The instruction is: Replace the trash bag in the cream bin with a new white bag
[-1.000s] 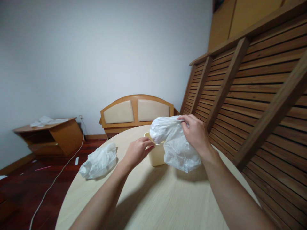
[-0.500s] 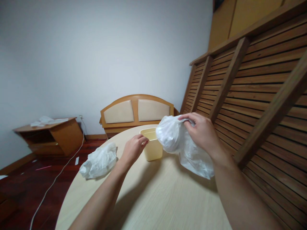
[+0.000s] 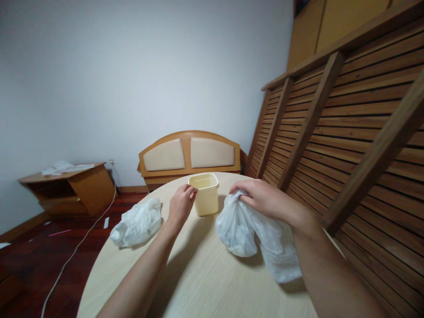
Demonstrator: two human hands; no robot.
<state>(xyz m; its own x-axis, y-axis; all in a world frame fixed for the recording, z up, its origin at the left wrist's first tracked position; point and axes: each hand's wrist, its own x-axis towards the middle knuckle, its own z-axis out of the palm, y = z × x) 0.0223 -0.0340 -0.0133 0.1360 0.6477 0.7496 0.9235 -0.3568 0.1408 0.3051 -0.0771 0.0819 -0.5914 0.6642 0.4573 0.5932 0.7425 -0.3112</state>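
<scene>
A pale yellow plastic bin (image 3: 207, 201) stands upright near the far side of the round table (image 3: 218, 282). My left hand (image 3: 181, 203) pinches its near left rim between thumb and fingers. On the right, my right hand (image 3: 261, 198) is closed round the gathered neck of a white plastic bag (image 3: 236, 227). Its rounded, filled part hangs at or just above the tabletop, and loose plastic trails to the right beneath my wrist. What fills the bag cannot be made out.
Another crumpled white plastic bag (image 3: 137, 222) lies at the table's left edge. Behind the table is a padded headboard (image 3: 187, 154). A slatted wooden frame (image 3: 331, 132) leans along the right. At left, a low cabinet (image 3: 89, 190) and a white cable (image 3: 79, 243) are on the floor.
My right hand has lowered the white plastic bag from beside the bin's rim down toward the table. The bin has shifted slightly left and away, with my left hand still at its rim.
</scene>
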